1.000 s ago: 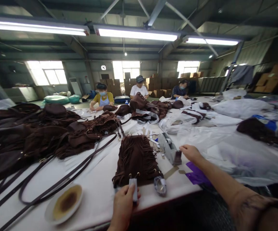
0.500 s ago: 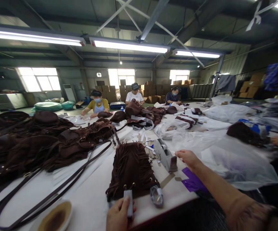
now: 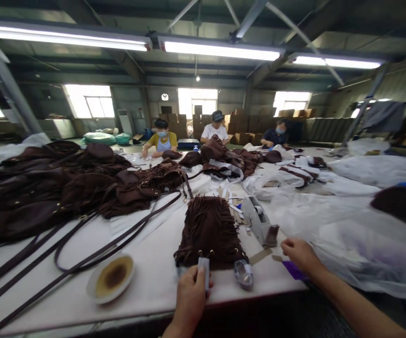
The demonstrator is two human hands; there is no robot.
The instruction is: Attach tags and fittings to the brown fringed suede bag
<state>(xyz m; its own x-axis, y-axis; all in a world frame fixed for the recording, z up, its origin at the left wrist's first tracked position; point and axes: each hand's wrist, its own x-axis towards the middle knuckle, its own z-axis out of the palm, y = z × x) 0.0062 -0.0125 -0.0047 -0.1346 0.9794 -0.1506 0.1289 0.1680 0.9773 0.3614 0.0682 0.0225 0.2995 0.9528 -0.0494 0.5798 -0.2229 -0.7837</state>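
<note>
A dark brown fringed bag (image 3: 210, 230) lies flat on the table in front of me. My left hand (image 3: 192, 288) is closed on a flat light-grey strip (image 3: 204, 272), thumb on top, at the bag's near edge beside its brass eyelets. To the bag's right stands a grey tape dispenser (image 3: 257, 220). My right hand (image 3: 303, 256) is just right of the dispenser, fingers pinched together; anything between them is too small to make out. A clear-wrapped bundle (image 3: 243, 273) sits by the bag's near right corner. Purple material (image 3: 294, 270) is partly behind my right hand.
Brown fringed bags (image 3: 65, 188) are heaped at the left, with long straps (image 3: 118, 251) trailing forward. A shallow dish (image 3: 113, 278) with brown contents is near the front edge. Clear plastic bags (image 3: 357, 244) cover the right side. Several people (image 3: 217, 129) sit across the table.
My right hand has drawn back from the dispenser's front, toward me and right. My left hand still grips the grey strip. The view has turned a little left.
</note>
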